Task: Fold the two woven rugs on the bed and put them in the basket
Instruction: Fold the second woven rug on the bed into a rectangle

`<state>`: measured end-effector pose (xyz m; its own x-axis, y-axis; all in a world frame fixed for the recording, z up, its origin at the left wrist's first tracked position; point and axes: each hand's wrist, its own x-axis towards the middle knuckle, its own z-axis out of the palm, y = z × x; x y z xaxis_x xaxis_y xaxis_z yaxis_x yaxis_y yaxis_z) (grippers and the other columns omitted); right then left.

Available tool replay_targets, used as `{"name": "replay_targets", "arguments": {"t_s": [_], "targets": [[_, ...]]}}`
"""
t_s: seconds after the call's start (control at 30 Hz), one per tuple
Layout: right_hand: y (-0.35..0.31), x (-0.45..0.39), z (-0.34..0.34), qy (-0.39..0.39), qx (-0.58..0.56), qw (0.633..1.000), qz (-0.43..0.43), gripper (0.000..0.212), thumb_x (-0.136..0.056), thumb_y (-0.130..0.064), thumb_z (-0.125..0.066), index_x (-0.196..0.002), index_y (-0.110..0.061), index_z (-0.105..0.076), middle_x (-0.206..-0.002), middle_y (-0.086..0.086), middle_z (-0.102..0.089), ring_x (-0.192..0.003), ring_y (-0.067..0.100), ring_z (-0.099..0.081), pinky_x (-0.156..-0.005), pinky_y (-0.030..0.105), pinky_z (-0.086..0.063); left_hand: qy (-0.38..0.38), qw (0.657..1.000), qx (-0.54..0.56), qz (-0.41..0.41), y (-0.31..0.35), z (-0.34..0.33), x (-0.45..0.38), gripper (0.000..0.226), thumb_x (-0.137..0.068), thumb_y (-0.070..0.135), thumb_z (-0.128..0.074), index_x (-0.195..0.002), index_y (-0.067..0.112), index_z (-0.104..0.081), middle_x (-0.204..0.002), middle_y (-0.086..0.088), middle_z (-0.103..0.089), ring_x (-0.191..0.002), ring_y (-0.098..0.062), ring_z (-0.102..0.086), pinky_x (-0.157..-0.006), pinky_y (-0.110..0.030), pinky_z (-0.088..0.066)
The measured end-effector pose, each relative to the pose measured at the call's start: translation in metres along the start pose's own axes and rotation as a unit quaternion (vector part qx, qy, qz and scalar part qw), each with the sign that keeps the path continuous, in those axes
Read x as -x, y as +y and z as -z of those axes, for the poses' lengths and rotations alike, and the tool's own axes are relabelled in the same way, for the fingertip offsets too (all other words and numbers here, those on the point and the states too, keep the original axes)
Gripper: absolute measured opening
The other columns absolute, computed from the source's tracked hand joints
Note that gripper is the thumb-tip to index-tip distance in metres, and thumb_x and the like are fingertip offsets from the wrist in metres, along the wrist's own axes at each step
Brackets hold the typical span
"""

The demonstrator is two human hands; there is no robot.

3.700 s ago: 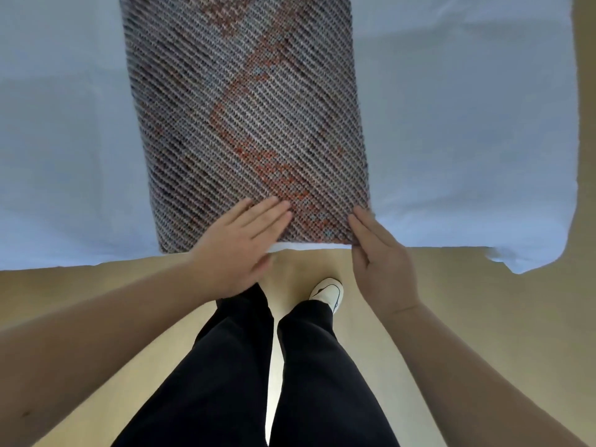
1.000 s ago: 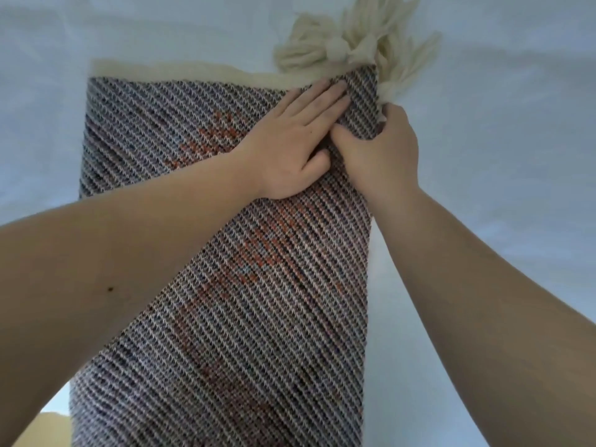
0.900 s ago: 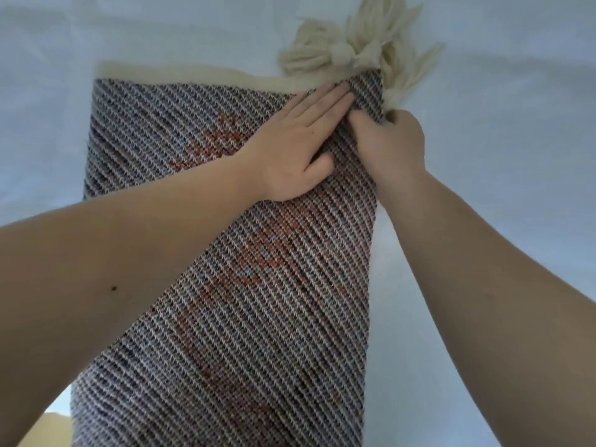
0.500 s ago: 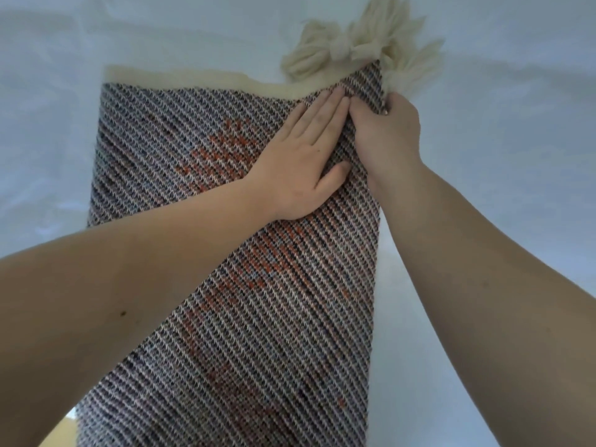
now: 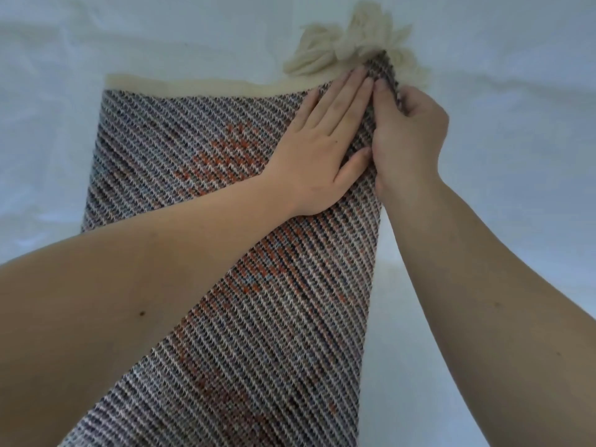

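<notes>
A woven rug [image 5: 264, 285] with grey, white and orange diagonal stripes lies lengthwise on the white bed sheet [image 5: 96, 43], folded to a narrow strip. Cream tassels [image 5: 354, 50] bunch at its far right corner, and a cream edge runs along the far end. My left hand [image 5: 325, 143] lies flat on the rug near that corner, fingers straight. My right hand [image 5: 406, 137] pinches the rug's far right corner between thumb and curled fingers. Only one rug is in view and no basket is visible.
The white sheet surrounds the rug on the left, far side and right [image 5: 516, 156]. My two forearms cross the lower half of the view and cover part of the rug.
Since 3.7 s ago both hands went from the near edge to the far right corner. In the last second the right hand tightened its pinch and lifted the corner slightly.
</notes>
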<state>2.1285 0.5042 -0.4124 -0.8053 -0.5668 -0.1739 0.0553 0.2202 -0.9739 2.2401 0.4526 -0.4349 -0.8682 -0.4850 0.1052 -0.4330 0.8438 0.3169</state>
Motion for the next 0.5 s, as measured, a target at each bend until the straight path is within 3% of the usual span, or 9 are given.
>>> {"name": "replay_targets", "arguments": {"t_s": [0.07, 0.17, 0.33, 0.43, 0.5], "targets": [[-0.004, -0.006, 0.003, 0.024, 0.024, 0.999, 0.042, 0.031, -0.089, -0.023, -0.063, -0.06, -0.021, -0.051, -0.057, -0.013, -0.048, -0.059, 0.009, -0.044, -0.06, 0.035, -0.043, 0.008, 1.0, -0.006, -0.001, 0.004, 0.002, -0.008, 0.07, -0.101, 0.042, -0.026, -0.156, 0.002, -0.012, -0.165, -0.015, -0.011, -0.153, -0.026, -0.007, -0.124, -0.046, -0.008], [0.001, -0.01, 0.006, 0.032, 0.025, 0.999, 0.03, 0.003, -0.087, -0.019, -0.064, -0.086, -0.02, -0.067, -0.083, -0.008, -0.07, -0.076, 0.006, -0.067, -0.079, 0.032, -0.057, -0.034, 0.999, -0.024, 0.003, 0.006, 0.0, -0.013, 0.071, -0.101, 0.047, -0.023, -0.158, 0.006, -0.01, -0.166, -0.011, -0.009, -0.154, -0.024, -0.005, -0.124, -0.044, -0.005], [0.008, -0.008, 0.012, 0.032, 0.019, 0.996, -0.08, 0.043, -0.085, -0.025, -0.067, -0.125, -0.022, -0.051, -0.107, 0.001, -0.067, -0.095, 0.011, -0.069, -0.09, 0.037, -0.057, -0.11, 0.99, -0.071, 0.052, -0.028, 0.017, 0.016, 0.07, -0.102, 0.055, -0.014, -0.159, 0.015, -0.005, -0.167, -0.006, -0.003, -0.154, -0.02, -0.001, -0.124, -0.044, 0.001], [0.004, -0.008, 0.009, -0.025, 0.005, 0.989, -0.143, 0.069, -0.07, -0.039, -0.08, -0.128, -0.018, -0.05, -0.114, 0.001, -0.067, -0.098, 0.013, -0.07, -0.088, 0.037, -0.058, -0.117, 0.978, -0.13, 0.118, -0.085, 0.044, 0.046, 0.073, -0.101, 0.06, -0.011, -0.159, 0.016, -0.01, -0.166, -0.008, -0.012, -0.153, -0.024, -0.008, -0.124, -0.047, -0.001], [0.001, -0.011, 0.005, -0.065, 0.013, 0.987, -0.149, 0.063, -0.064, -0.037, -0.086, -0.117, -0.011, -0.063, -0.109, 0.002, -0.072, -0.094, 0.017, -0.072, -0.085, 0.038, -0.06, -0.128, 0.964, -0.161, 0.17, -0.125, 0.064, 0.06, 0.08, -0.096, 0.066, -0.014, -0.158, 0.015, -0.016, -0.163, -0.011, -0.023, -0.151, -0.027, -0.016, -0.123, -0.049, -0.003]]}}
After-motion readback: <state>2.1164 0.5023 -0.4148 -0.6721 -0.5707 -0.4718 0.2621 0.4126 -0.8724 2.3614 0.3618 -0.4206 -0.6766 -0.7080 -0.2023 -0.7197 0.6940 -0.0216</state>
